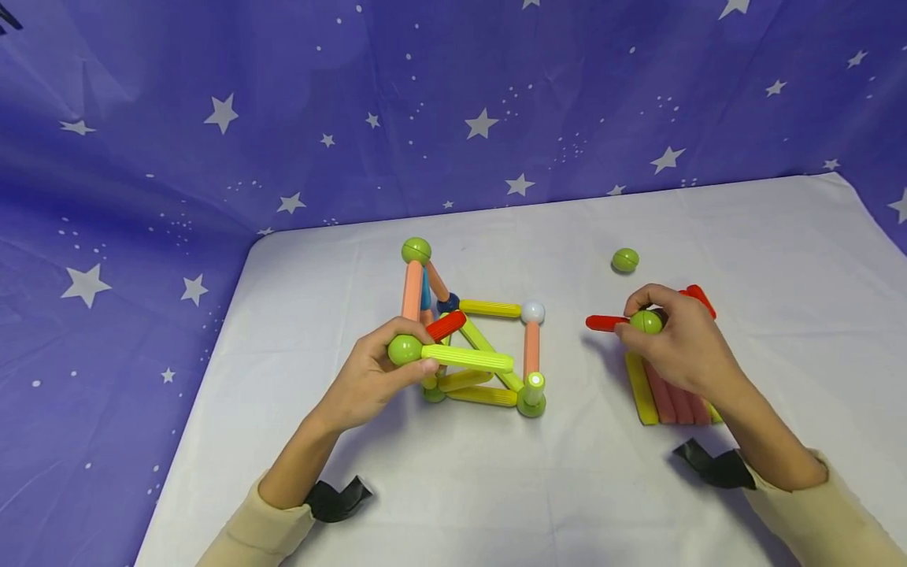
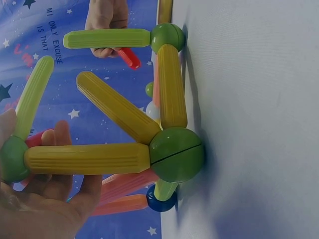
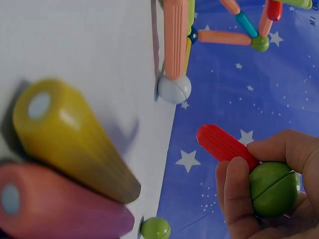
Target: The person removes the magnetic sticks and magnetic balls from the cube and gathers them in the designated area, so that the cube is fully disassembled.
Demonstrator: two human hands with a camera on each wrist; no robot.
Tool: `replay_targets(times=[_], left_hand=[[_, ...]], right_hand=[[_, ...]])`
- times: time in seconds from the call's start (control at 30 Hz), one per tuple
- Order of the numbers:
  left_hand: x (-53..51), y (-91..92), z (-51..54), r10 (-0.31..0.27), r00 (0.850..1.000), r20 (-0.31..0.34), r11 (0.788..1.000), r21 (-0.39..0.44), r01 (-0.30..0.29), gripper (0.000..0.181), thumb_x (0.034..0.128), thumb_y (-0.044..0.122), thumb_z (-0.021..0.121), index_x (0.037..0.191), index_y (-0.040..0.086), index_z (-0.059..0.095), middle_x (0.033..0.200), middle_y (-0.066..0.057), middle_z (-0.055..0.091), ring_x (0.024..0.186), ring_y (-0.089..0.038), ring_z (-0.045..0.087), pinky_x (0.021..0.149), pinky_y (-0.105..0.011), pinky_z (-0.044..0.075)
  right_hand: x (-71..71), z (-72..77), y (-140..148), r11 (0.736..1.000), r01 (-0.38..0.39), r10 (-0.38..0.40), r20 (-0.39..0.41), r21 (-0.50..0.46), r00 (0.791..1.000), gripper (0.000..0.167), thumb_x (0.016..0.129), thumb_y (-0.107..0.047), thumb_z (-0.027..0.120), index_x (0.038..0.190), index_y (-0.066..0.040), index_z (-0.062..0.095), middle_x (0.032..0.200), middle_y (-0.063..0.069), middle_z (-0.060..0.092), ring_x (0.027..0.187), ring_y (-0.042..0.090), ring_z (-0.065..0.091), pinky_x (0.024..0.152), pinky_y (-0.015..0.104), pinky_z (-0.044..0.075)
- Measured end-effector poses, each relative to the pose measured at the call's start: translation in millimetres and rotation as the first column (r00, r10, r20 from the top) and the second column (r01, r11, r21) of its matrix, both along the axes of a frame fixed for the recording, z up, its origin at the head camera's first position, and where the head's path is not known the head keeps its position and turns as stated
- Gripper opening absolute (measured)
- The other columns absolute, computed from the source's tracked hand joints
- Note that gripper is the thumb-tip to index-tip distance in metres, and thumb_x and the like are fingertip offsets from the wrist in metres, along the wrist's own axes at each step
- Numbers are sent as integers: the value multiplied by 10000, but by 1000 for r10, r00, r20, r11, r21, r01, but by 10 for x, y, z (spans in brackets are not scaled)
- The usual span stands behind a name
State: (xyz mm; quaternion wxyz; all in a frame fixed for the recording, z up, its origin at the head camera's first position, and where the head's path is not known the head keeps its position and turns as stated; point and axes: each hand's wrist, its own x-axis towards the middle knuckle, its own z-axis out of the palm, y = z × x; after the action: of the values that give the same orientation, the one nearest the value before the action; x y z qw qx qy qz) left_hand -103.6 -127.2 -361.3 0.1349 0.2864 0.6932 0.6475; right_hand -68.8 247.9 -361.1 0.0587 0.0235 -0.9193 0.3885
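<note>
A big blue-purple cloth point(image 1: 602, 71) hangs like a wall behind the table point(image 1: 815, 193). It comes round on the left and right too, and it has soft folds. White stars point(image 1: 482, 124) are all over it, some big and some small, with tiny white dots point(image 1: 409, 57) in between. In the left wrist view, the cloth has dark letters point(image 2: 53, 30) that say "MI ONLY EXCUSE IS THAT", some pink marks point(image 2: 27, 59) too blurry to read, and 1 dark star point(image 2: 5, 91). A white tablecloth point(image 1: 553, 488) with faint creases covers the table, and its 2 far corners look rounded. Soft grey shadows point(image 1: 364, 441) lie on the white.
</note>
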Motion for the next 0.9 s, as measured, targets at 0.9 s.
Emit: replay_targets(times=[0.9], left_hand=[[-12,13,-9,2,1000,0,1000,-17,-2,170,932,7,647,1080,55,579,959,-183,640,1071,-294,518,774,-274,503]], right_hand=[[71,-78,45,996,62,-59,-44,66,997,358,835,-321,811,1033,-65,658,916,59,641,833,229,564,618,195,436]])
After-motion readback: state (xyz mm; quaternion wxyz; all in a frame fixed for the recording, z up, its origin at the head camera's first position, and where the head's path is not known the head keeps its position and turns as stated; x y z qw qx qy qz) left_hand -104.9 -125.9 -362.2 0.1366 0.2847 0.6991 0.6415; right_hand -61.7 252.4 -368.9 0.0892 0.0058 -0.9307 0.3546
